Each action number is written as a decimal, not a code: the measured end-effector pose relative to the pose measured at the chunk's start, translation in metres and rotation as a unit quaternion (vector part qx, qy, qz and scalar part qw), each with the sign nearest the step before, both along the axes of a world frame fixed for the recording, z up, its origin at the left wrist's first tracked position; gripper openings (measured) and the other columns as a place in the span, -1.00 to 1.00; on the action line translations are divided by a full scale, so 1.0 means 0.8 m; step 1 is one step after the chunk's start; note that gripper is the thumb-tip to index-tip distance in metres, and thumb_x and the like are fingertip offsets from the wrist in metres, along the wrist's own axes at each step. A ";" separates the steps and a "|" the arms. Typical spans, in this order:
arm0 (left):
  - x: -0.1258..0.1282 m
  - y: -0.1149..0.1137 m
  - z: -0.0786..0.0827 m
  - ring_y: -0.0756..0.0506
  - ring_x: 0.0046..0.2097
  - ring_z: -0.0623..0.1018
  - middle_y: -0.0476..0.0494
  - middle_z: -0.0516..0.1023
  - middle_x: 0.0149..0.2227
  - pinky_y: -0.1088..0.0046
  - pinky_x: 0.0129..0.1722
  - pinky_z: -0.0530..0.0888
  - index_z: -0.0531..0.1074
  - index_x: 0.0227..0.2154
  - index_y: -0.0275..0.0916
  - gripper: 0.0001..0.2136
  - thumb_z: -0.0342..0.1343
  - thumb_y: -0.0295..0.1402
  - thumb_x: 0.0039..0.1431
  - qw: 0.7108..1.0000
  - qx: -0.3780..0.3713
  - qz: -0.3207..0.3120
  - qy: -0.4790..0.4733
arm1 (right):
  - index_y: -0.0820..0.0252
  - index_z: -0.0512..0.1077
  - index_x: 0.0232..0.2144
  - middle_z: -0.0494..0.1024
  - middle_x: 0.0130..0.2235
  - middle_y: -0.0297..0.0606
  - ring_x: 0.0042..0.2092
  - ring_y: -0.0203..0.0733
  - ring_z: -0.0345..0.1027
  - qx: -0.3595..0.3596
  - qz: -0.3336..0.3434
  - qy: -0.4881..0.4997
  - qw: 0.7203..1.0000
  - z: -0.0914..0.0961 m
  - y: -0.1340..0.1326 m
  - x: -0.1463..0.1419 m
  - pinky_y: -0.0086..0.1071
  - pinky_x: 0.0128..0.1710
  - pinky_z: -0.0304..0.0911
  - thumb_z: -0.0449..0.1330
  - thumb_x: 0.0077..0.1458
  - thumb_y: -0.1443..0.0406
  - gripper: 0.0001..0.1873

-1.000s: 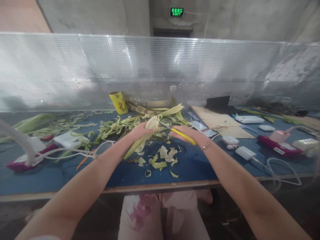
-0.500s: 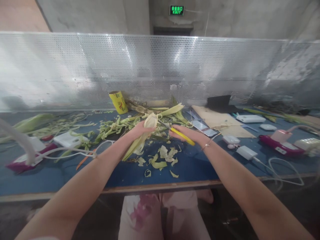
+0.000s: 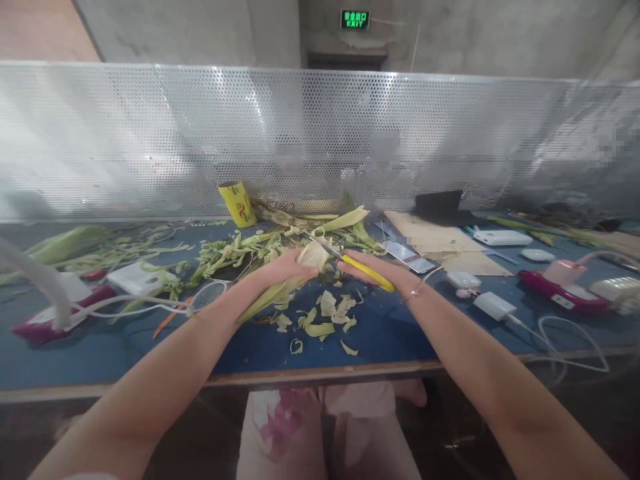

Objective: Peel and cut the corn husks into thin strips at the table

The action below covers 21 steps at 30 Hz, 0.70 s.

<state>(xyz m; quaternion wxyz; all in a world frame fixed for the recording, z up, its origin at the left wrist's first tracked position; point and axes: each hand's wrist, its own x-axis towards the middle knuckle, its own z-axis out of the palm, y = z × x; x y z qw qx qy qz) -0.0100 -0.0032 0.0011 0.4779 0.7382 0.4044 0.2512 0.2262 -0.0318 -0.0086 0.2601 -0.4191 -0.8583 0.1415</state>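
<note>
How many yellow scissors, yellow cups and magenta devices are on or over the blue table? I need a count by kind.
Scissors: 1, in the right hand
Cup: 1
Magenta devices: 2, at left and at right
Total: 4

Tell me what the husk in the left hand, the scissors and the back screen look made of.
Husk in the left hand: plant fibre, pale yellow-green, matte, creased and bending. Scissors in the right hand: glossy yellow handles, probably plastic; thin grey blades, likely steel. Screen: sheet metal by its look, silvery, punched with even holes and glinting.
</note>
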 end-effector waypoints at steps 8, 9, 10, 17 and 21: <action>0.000 0.005 -0.003 -0.01 -0.52 0.45 -0.08 0.49 -0.50 0.48 -0.52 0.40 0.42 -0.28 -0.34 -0.55 0.31 -0.22 -0.28 1.000 0.003 -0.004 -0.023 | 0.16 0.21 -0.51 0.34 -0.51 -0.35 -0.49 -0.32 0.19 0.010 -0.069 -0.055 0.996 0.017 -0.010 -0.008 -0.41 -0.48 0.12 -0.02 0.12 0.08 -0.69; 0.000 0.005 -0.003 -0.01 -0.54 0.44 -0.08 0.49 -0.51 0.48 -0.53 0.39 0.43 -0.28 -0.33 -0.55 0.32 -0.22 -0.30 1.000 0.000 -0.002 -0.030 | 0.16 0.19 -0.53 0.29 -0.55 -0.38 -0.52 -0.34 0.15 0.007 -0.076 -0.049 0.996 0.018 -0.012 -0.008 -0.42 -0.52 0.09 -0.03 0.13 0.07 -0.67; 0.000 0.005 -0.003 -0.01 -0.55 0.44 -0.08 0.50 -0.52 0.48 -0.53 0.39 0.43 -0.29 -0.33 -0.54 0.33 -0.23 -0.31 0.999 -0.003 0.000 -0.034 | 0.16 0.18 -0.53 0.25 -0.57 -0.40 -0.56 -0.36 0.12 0.003 -0.085 -0.039 0.996 0.019 -0.013 -0.008 -0.43 -0.55 0.06 -0.03 0.13 0.05 -0.66; 0.008 -0.001 -0.001 0.00 -0.56 0.46 -0.13 0.55 -0.39 0.47 -0.55 0.41 0.37 -0.20 -0.30 -0.49 0.30 -0.19 -0.26 0.989 -0.022 0.096 -0.112 | 0.15 0.21 -0.53 0.30 -0.54 -0.31 -0.51 -0.27 0.20 0.053 -0.181 -0.020 0.982 0.004 0.010 0.008 -0.38 -0.48 0.09 0.01 0.09 0.00 -0.63; 0.010 0.001 -0.002 -0.05 -0.51 0.49 -0.15 0.55 -0.38 0.42 -0.51 0.44 0.37 -0.15 -0.29 -0.43 0.32 -0.20 -0.31 0.973 -0.013 0.184 -0.140 | 0.15 0.23 -0.53 0.27 -0.57 -0.33 -0.54 -0.27 0.17 0.042 -0.181 -0.027 0.982 -0.006 0.023 0.017 -0.37 -0.51 0.06 -0.03 0.10 -0.02 -0.60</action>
